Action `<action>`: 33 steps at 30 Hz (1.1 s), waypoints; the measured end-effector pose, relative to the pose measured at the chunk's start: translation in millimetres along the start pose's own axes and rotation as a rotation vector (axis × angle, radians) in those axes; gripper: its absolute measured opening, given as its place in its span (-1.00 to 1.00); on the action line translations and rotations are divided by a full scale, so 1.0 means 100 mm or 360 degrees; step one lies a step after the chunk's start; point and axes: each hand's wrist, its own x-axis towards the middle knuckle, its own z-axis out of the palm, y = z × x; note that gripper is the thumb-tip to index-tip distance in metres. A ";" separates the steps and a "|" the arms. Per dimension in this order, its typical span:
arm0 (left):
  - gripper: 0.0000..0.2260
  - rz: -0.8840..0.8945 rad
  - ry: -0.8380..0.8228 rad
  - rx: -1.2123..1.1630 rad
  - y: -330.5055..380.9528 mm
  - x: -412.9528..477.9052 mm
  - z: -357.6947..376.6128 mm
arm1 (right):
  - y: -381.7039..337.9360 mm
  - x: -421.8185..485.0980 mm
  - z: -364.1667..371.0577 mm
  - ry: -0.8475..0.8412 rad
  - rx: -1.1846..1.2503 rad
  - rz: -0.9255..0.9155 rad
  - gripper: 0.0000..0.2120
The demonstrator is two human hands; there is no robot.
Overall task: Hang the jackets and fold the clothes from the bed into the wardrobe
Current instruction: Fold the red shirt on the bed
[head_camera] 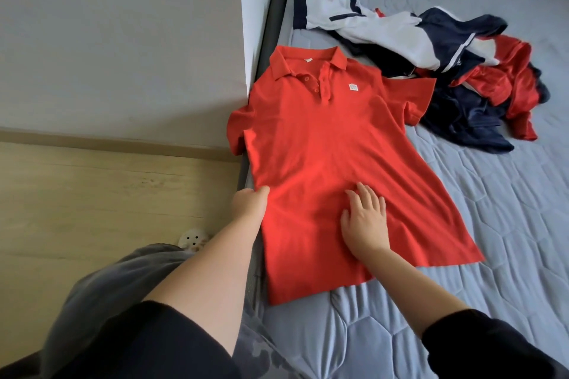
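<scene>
1. at the near edge of the bed (508, 224), the right hand (365, 220) lay flat, fingers spread, on the red polo shirt (323, 138).
2. the left hand (250, 200) pinched the shirt's left side edge.
3. farther back, a heap of clothes (437, 71), navy, white and red, lay on the mattress.

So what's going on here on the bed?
A person is laying out a red polo shirt flat on the bed, front up, collar away from them. The left hand grips the shirt's left edge near the bed's side, while the right hand rests flat on its lower middle. No fold has been made yet. A heap of clothes in navy, white and red lies beyond the shirt.
</scene>
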 end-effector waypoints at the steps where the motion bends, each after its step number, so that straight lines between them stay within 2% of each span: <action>1: -0.73 -0.0025 -0.0007 -0.0079 0.03 0.05 0.02 | -0.06 0.03 0.01 -0.0023 0.0023 -0.0052 -0.54; 4: -0.73 -0.0207 -0.0031 -0.0250 0.08 0.16 0.00 | -0.08 0.10 0.11 -0.0168 -0.0093 -0.0158 -0.47; 6: -0.77 -0.0428 -0.0117 -0.0389 0.04 0.21 -0.02 | 0.03 0.13 0.17 -0.0154 -0.0144 0.0102 -0.45; 8: -0.80 -0.0569 -0.0187 -0.0461 0.00 0.28 -0.02 | 0.08 0.17 0.18 -0.0060 -0.0034 0.0434 -0.45; 10: -0.76 -0.0556 -0.0117 -0.0465 0.01 0.33 -0.01 | -0.04 0.29 0.19 0.0016 0.0055 0.0509 -0.46; 13: -0.90 -0.0375 0.0020 -0.0499 0.16 0.45 0.00 | -0.38 0.62 0.18 0.0028 0.0109 0.0293 -0.45; 15: -0.88 -0.0317 -0.0039 -0.0623 0.27 0.55 0.00 | -0.63 0.89 0.19 -0.0013 0.0153 0.0160 -0.44; 17: -0.94 -0.0350 -0.0195 -0.0800 0.36 0.68 0.00 | -0.85 1.16 0.21 -0.0068 0.0167 0.0040 -0.44; 19: -0.85 -0.0406 -0.0339 -0.0933 0.44 0.83 0.01 | -1.02 1.41 0.26 -0.0132 0.0141 -0.0076 -0.44; 22: -0.76 -0.0456 -0.0367 -0.0917 0.50 1.01 0.05 | -1.15 1.75 0.38 -0.0221 0.0009 -0.0174 -0.44; 25: -0.74 -0.0555 -0.0345 -0.0961 0.46 1.14 0.10 | -1.06 1.99 0.49 -0.0225 -0.0081 -0.0066 -0.44; 27: -0.80 -0.0607 -0.0398 -0.1188 0.48 1.20 0.07 | -0.94 1.99 0.58 -0.0201 -0.0095 0.0017 -0.44; 29: -0.78 -0.0663 -0.0403 -0.1603 0.52 1.31 0.04 | -0.86 1.91 0.71 -0.0131 -0.0096 -0.0005 -0.44; 31: -0.85 -0.0679 -0.0415 -0.2016 0.60 1.40 -0.01 | -0.83 1.87 0.80 -0.0046 -0.0078 -0.0028 -0.44; 33: -0.85 -0.0707 -0.0442 -0.2219 0.69 1.50 -0.04 | -0.83 1.89 0.85 0.0006 -0.0042 -0.0032 -0.44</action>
